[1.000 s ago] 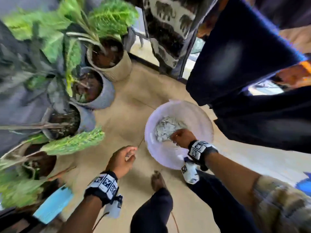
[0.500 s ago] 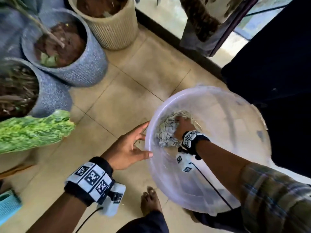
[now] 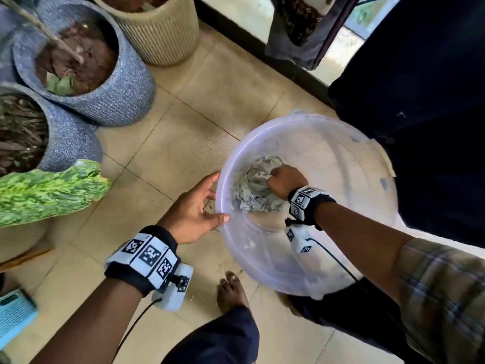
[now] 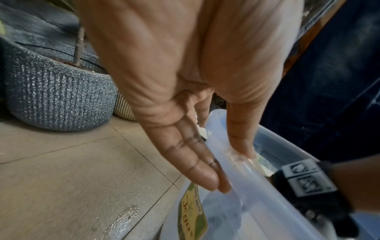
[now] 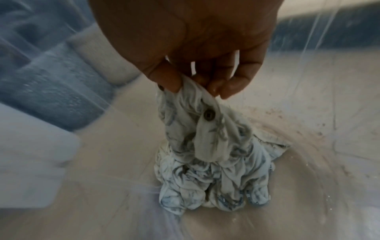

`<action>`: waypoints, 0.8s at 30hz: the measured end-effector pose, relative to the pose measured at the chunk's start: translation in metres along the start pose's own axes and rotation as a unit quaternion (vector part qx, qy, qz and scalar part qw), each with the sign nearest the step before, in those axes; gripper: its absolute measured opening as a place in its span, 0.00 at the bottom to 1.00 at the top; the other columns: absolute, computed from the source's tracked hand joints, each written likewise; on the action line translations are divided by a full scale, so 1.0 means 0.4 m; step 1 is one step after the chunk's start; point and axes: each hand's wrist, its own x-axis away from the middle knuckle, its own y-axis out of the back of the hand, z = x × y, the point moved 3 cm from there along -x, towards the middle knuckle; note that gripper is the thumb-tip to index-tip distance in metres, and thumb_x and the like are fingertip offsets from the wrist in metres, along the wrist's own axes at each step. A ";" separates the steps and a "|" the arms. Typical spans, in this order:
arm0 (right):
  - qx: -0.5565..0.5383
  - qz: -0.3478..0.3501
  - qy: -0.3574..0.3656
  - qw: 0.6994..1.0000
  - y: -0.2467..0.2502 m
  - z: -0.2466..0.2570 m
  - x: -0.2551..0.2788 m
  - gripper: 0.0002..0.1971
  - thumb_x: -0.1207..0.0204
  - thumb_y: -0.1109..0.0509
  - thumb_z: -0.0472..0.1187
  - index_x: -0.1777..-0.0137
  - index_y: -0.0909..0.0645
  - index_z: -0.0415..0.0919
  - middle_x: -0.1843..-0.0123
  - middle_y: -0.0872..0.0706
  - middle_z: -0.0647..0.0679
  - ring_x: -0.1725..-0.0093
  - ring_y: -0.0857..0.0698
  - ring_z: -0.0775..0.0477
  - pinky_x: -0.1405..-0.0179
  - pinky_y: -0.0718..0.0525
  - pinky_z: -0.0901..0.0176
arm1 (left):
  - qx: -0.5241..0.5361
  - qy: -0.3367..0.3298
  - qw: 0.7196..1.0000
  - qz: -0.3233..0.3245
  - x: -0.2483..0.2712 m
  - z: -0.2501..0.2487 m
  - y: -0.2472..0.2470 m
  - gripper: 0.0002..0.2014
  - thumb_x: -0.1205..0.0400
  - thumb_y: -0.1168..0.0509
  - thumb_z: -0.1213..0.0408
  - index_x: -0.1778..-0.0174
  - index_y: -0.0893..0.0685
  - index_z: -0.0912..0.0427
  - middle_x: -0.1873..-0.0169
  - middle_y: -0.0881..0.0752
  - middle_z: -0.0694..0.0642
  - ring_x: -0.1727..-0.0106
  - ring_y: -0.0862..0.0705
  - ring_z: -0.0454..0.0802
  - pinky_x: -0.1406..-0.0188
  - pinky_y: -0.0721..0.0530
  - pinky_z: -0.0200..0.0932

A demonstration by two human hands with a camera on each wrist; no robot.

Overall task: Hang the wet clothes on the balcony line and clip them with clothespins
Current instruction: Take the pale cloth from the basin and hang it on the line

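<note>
A wet white shirt with a grey-blue leaf print lies bunched in the bottom of a clear plastic basin on the tiled floor. My right hand is inside the basin and pinches a buttoned edge of the shirt between thumb and fingertips, pulling it up a little. My left hand is at the basin's near-left rim. Its straight fingers lie against the outer wall and its thumb rests over the rim. No clothespins or line are in view.
Two grey ribbed plant pots and a beige pot stand to the left, with a variegated leaf jutting out. Dark garments hang close on the right. My bare foot is beside the basin. A teal crate sits lower left.
My head has dropped closer to the basin. The left hand moved right from mid-air onto the basin's rim. The right hand went down onto the shirt and took hold of it.
</note>
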 end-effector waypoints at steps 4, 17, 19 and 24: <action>-0.127 -0.003 0.076 0.989 0.083 0.021 0.179 0.14 0.24 0.35 0.44 0.46 0.12 0.40 0.41 0.14 0.39 0.40 0.19 0.38 0.43 0.27 0.54 | -0.195 -0.006 0.980 -0.033 0.061 -0.046 -0.008 0.41 0.21 0.28 0.58 0.18 0.44 0.32 0.35 0.22 0.44 0.58 0.14 0.42 0.48 0.17 0.47; -0.340 -0.118 0.201 0.911 0.448 0.138 0.817 0.14 0.28 0.34 0.33 0.65 0.27 0.56 0.68 0.23 0.63 0.63 0.22 0.57 0.60 0.25 0.58 | -0.250 -0.110 0.960 0.059 0.371 -0.473 -0.039 0.41 0.26 0.22 0.63 0.18 0.32 0.45 0.23 0.29 0.42 0.26 0.26 0.44 0.35 0.31 0.29; -0.353 -0.132 0.217 0.900 0.468 0.154 0.860 0.12 0.24 0.33 0.34 0.63 0.26 0.52 0.67 0.22 0.60 0.62 0.21 0.53 0.60 0.21 0.49 | -0.231 -0.118 0.963 0.068 0.389 -0.534 -0.065 0.42 0.26 0.22 0.62 0.17 0.35 0.46 0.26 0.30 0.37 0.28 0.28 0.39 0.35 0.32 0.30; -0.378 -0.164 0.252 0.876 0.559 0.157 0.953 0.14 0.17 0.30 0.41 0.62 0.31 0.43 0.69 0.27 0.55 0.67 0.26 0.50 0.63 0.23 0.48 | -0.148 -0.164 0.974 0.047 0.415 -0.633 -0.104 0.34 0.27 0.21 0.66 0.27 0.28 0.45 0.36 0.20 0.41 0.38 0.20 0.33 0.38 0.24 0.32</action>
